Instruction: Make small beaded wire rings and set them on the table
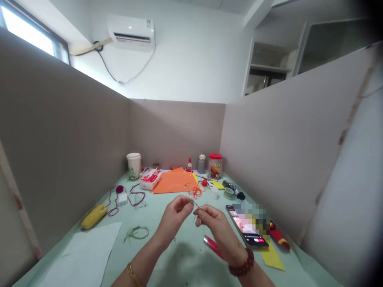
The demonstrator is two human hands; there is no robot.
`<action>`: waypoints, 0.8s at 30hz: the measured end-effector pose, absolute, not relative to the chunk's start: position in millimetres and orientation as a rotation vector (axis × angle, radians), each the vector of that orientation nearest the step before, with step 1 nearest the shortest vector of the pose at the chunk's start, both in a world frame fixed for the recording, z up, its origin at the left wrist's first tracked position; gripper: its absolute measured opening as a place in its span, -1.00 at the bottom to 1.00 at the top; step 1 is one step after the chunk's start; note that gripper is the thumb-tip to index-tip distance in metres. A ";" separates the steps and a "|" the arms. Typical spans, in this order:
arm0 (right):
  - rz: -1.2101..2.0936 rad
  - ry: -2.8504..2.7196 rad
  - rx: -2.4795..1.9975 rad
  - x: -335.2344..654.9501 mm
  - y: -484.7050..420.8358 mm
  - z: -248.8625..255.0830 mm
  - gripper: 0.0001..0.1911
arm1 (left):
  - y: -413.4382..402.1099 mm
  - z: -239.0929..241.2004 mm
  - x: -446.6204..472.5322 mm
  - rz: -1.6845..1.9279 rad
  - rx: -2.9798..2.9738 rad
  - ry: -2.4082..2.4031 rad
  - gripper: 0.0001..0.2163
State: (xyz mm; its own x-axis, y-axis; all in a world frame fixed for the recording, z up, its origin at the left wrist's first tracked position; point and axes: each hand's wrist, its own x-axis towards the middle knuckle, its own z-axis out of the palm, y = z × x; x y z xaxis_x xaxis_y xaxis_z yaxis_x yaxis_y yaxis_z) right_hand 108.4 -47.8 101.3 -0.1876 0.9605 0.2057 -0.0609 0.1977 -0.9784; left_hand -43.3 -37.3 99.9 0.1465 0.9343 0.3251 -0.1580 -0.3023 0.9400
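Both my hands are raised over the middle of the pale green table (179, 263), fingertips almost meeting. My left hand (174, 217) pinches one end of a thin greenish wire (196, 207). My right hand (215, 225), with a red bead bracelet on its wrist, pinches the same wire from the other side. A red-handled tool (213, 246) lies on the table just below my right hand. A small coil of green wire (137, 232) rests to the left of my left forearm.
A phone (245, 227) lies at the right, with yellow paper (271, 256) beside it. Orange paper (173, 181), red string (196, 193), a tissue pack (150, 179), a cup (134, 165), a glue bottle (189, 164) and a red-lidded jar (215, 165) stand further back. A yellow corn-like object (93, 217) and white paper (86, 255) lie left. Partition walls enclose three sides.
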 end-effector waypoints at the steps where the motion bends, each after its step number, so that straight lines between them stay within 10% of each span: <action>1: 1.202 -1.425 -0.948 103.0 -51.9 99.5 -0.79 | -42.0 97.4 -44.9 1.400 1.394 0.827 -0.81; 24: 1.155 -1.661 -1.156 93.4 -46.9 86.8 -0.74 | -37.7 107.3 -79.7 1.482 1.202 0.966 -0.84</action>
State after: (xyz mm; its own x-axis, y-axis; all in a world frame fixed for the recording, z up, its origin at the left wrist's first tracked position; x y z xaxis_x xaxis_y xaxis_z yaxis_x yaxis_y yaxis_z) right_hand 93.4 -46.9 86.8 -0.2726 0.9567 0.1021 0.2371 0.1696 -0.9565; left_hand -79.7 -37.7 107.3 -0.0518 0.9745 0.2182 -0.1937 -0.2242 0.9551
